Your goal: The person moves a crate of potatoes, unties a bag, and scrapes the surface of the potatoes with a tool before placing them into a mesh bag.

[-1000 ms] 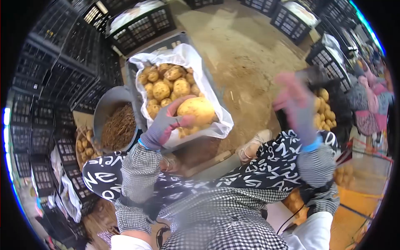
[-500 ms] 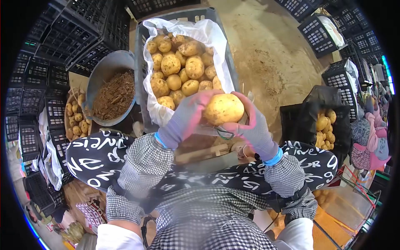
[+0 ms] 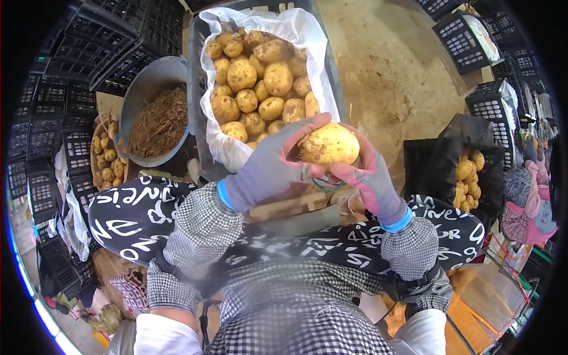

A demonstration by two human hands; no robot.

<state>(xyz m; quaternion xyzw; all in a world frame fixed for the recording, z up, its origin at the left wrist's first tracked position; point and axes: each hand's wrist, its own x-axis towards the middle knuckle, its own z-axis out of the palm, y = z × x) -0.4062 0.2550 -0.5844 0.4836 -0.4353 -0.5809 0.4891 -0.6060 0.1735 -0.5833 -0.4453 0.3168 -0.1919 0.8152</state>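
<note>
A large yellow potato (image 3: 329, 144) with brown specks of soil is gripped between both hands, in front of my knees. My left hand (image 3: 273, 158), in a grey and pink glove, closes on its left side with the thumb and fingers. On the other side my right hand (image 3: 370, 168), gloved alike, has its fingers wrapped round the potato's right edge. Just beyond the hands stands a dark crate (image 3: 200, 94) lined with a white plastic sheet (image 3: 236, 155). Many potatoes (image 3: 260, 83) are heaped inside it.
Left of the crate is a blue-grey tub (image 3: 131, 89) with brown soil and debris (image 3: 163, 127). Further left, a box holds smaller potatoes (image 3: 106, 157). At right, a black-lined crate (image 3: 423, 168) contains more potatoes. Stacked black crates (image 3: 112, 35) line the left.
The potato has turned in my hands, showing a more soil-specked side. Both hands have shifted slightly to the right, still holding it.
</note>
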